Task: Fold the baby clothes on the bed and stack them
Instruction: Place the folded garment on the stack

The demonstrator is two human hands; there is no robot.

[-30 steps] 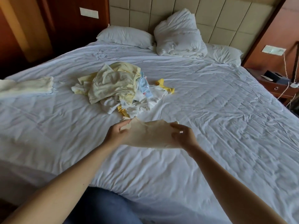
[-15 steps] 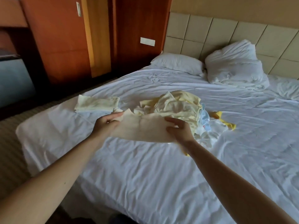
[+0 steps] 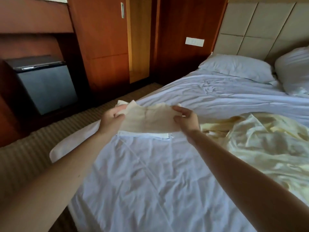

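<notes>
Head view, and both grips are up over the bed (image 3: 150, 181). The left grip (image 3: 111, 120) pinches one end of a beige garment (image 3: 148, 119), fingers curled into the cloth, and the right grip (image 3: 187, 122) pinches the other end. The garment hangs stretched out flat between them, clear of the sheet. Directly beneath it, just under both grips, lies a small stack (image 3: 150, 135) of folded whites, only its near edge showing, close to the bed's left side. Just off to the right of the right grip sprawls a loose pile (image 3: 260, 139) of pale yellow clothes, crumpled on the sheet. Beyond the right grip, well apart, a white pillow (image 3: 237, 67) lies at the head of the bed below the padded headboard (image 3: 260, 27), with a second pillow (image 3: 294, 71) at the frame's right edge. Beyond the left grip, across a strip of striped carpet (image 3: 33, 156), a dark fridge (image 3: 45, 86) sits in a wooden niche. A wooden wardrobe (image 3: 107, 44) stands past the garment, with a white switch plate (image 3: 194, 41) on the wall to its right.
</notes>
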